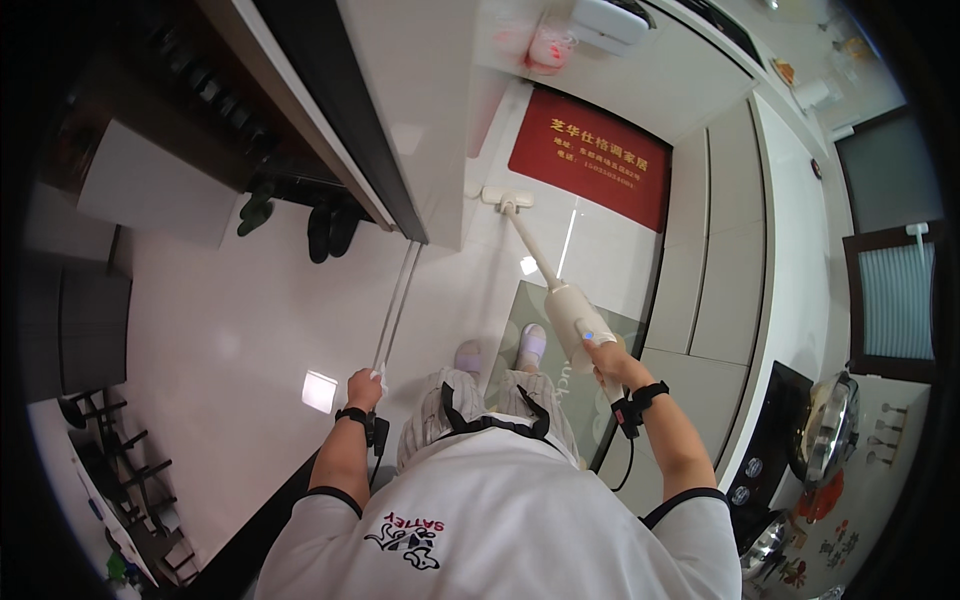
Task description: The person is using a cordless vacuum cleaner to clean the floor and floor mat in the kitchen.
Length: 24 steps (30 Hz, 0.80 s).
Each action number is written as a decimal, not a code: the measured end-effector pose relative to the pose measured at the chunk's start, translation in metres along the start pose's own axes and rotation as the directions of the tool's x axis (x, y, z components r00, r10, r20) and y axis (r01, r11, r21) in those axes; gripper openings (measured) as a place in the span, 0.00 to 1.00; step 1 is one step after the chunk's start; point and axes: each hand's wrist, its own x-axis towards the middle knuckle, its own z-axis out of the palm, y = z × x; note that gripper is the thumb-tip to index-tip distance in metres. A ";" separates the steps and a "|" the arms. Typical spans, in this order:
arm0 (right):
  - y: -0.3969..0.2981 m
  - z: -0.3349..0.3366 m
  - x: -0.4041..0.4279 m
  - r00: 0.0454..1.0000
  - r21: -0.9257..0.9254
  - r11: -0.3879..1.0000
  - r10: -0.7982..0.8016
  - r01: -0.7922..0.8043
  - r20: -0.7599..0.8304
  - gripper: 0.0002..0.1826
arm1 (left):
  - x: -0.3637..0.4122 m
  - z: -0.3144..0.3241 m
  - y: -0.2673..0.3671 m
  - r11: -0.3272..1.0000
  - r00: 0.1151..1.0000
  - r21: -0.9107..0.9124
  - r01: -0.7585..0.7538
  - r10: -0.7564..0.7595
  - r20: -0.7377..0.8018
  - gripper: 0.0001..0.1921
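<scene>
My right hand (pixel 611 358) grips the handle of a cream cordless stick vacuum cleaner (pixel 574 307), where a small blue light shows by my thumb. The vacuum's tube slants away from me to its floor head (pixel 508 198), which rests on the pale tiles just short of a red doormat (pixel 592 161). My left hand (pixel 365 390) is curled at my left side around a crumpled white tissue or cloth, mostly hidden by the fingers. Beneath the vacuum body lies a grey-green floor mat (pixel 517 330), with one of my slippered feet on it.
White cabinets (pixel 694 277) run along the right, below a counter with a black cooktop (pixel 772 420) and a lidded pan (pixel 829 427). A sliding-door track (pixel 397 300) crosses the floor at left. Dark slippers (pixel 332 232) lie beyond it. A white wall end (pixel 442 187) juts out ahead.
</scene>
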 end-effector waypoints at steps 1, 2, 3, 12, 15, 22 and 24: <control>0.002 -0.005 -0.004 1.000 -0.013 1.000 -0.017 0.017 -0.006 0.29 | 0.003 0.003 -0.002 0.994 0.999 -0.097 0.050 -0.050 0.002 0.11; 0.008 -0.009 -0.011 1.000 -0.056 0.998 -0.004 0.004 -0.013 0.30 | 0.007 0.005 -0.003 0.999 0.999 -0.039 0.035 -0.033 0.029 0.11; 0.015 -0.011 -0.023 1.000 -0.100 0.995 0.005 -0.007 -0.018 0.30 | 0.011 0.009 -0.007 0.999 0.999 -0.037 0.023 -0.022 0.031 0.11; 0.113 -0.029 -0.106 0.917 -0.085 0.923 0.355 -0.375 -0.183 0.34 | 0.028 0.012 0.029 0.992 0.994 0.090 -0.090 0.083 0.077 0.11; 0.121 -0.027 -0.120 0.849 -0.045 0.870 0.466 -0.491 -0.250 0.33 | 0.039 0.011 0.039 0.974 0.985 0.153 -0.170 0.162 0.062 0.11; 0.125 -0.026 -0.119 0.848 -0.055 0.872 0.456 -0.486 -0.271 0.33 | 0.068 0.018 0.039 0.992 0.990 -0.020 -0.122 0.123 0.074 0.11; 0.121 -0.028 -0.119 0.839 -0.133 0.847 0.466 -0.515 -0.281 0.36 | 0.066 0.019 0.046 0.988 0.985 0.023 -0.153 0.151 0.082 0.11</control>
